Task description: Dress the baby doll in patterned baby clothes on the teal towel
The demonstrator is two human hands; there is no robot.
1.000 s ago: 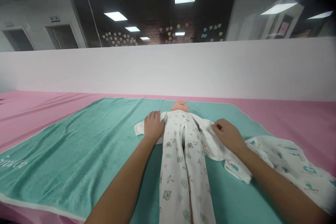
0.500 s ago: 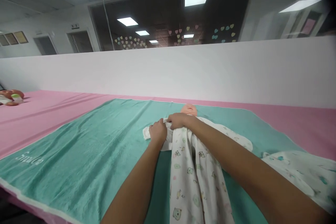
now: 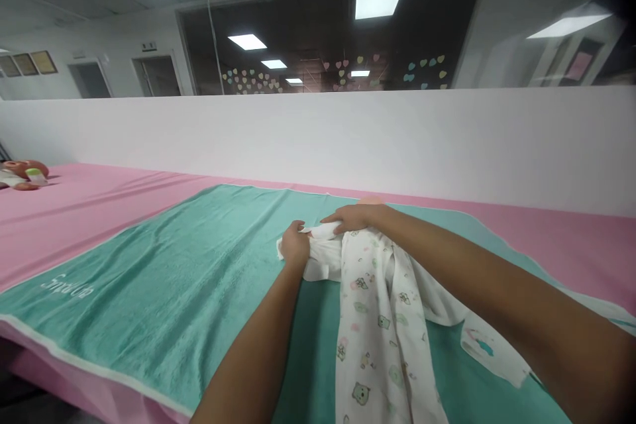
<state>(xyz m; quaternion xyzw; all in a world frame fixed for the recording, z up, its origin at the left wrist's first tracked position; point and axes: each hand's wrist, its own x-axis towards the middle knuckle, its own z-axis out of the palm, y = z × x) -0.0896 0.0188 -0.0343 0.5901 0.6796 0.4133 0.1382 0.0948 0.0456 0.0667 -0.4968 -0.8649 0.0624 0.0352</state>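
A baby doll (image 3: 370, 201) lies on a teal towel (image 3: 163, 265), dressed in a white printed romper (image 3: 377, 318); only the top of its head shows behind my right wrist. My left hand (image 3: 295, 245) is closed on the white cloth at the doll's left shoulder. My right hand (image 3: 350, 218) reaches across the doll's chest, fingers curled onto the same bunched white cloth near the neck. A loose white flap (image 3: 477, 338) of the garment lies to the right under my right forearm.
The towel lies on a pink sheet (image 3: 89, 205) that covers a long table. A white partition wall (image 3: 348, 139) runs along the far edge. Some small toys (image 3: 22, 174) sit at the far left. The towel's near left edge hangs over the table front.
My right hand moved from the doll's right side across its chest to the left shoulder. My left hand went from lying flat to gripping the cloth. The view shifted left.
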